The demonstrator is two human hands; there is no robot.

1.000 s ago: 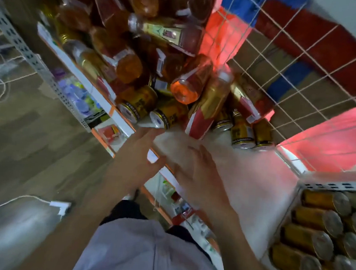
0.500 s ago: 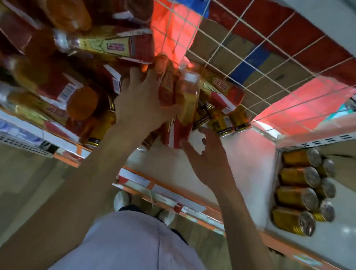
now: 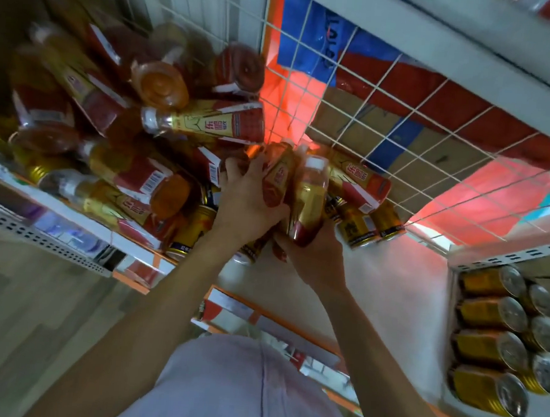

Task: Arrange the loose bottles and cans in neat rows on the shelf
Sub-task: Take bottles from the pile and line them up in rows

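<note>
The left hand (image 3: 248, 199) is curled round a tilted amber plastic bottle with a red-and-gold label (image 3: 277, 179). The right hand (image 3: 312, 257) cups from below the base of a clear plastic bottle with a white cap and gold-and-red label (image 3: 309, 194), fingers bent round it. The two bottles touch, side by side, at the right edge of a big heap of loose bottles and gold cans (image 3: 122, 163) that fills the left part of the white shelf (image 3: 392, 283). Both point cap-first towards the white wire grid (image 3: 374, 94) at the back. Whether their bases rest on the shelf I cannot tell, as the hands hide them.

I judge the task barely begun in this bay. Nothing here stands in a row: bottles lie crossed over one another at all angles, and several short gold cans (image 3: 357, 228) lie on their sides just beside the held bottles. The white surface right of the heap looks like the place for a first row. In the neighbouring bay to the right, gold cans with silver tops (image 3: 487, 340) are packed in two tidy rows. The step in hand seems to be pulling two bottles out of the pile to stand them up; almost the whole heap is left to sort
</note>
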